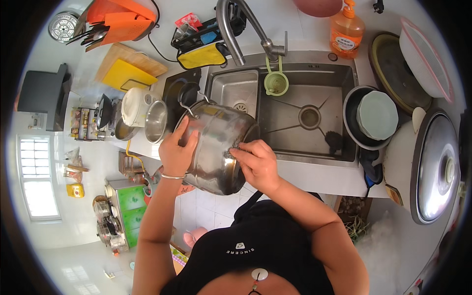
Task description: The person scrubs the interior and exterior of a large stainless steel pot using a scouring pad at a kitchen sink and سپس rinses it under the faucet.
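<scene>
White counter [314, 176] is going around a sink [285, 141], and a green cup [276, 84] is resting at the sink's far edge. A big pot [212, 150] is tilting by the sink's near left corner. The left hand [175, 151] is holding its left side, near a handle [190, 112]. The right hand [257, 163] is pinching a gray scrubber [233, 150] against its right side.

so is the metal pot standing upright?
No, the metal pot is tipped sideways, its curved wall facing the camera, with the left hand against it and the right hand holding a scrubber to it.
</scene>
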Action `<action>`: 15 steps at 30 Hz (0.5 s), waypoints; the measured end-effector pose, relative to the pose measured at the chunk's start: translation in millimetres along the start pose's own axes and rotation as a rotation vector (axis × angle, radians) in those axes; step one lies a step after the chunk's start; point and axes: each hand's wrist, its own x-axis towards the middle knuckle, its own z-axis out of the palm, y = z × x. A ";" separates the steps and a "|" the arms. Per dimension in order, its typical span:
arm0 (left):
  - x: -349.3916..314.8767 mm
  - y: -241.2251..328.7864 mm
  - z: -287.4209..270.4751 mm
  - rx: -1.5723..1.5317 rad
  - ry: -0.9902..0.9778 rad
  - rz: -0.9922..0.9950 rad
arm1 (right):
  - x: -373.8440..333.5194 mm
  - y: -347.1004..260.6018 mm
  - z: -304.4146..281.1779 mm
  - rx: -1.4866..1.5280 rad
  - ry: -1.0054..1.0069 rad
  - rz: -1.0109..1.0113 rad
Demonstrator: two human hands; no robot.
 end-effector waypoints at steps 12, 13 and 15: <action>10.5 -2.8 3.2 0.010 -0.024 -0.052 | 4.6 -1.7 2.0 -0.004 0.009 -0.042; 10.7 -2.8 1.6 0.030 -0.040 -0.058 | 13.4 12.7 6.1 -0.013 0.078 -0.050; 9.5 -0.1 -1.6 -0.002 -0.055 -0.081 | 26.9 33.4 6.2 0.083 0.094 0.239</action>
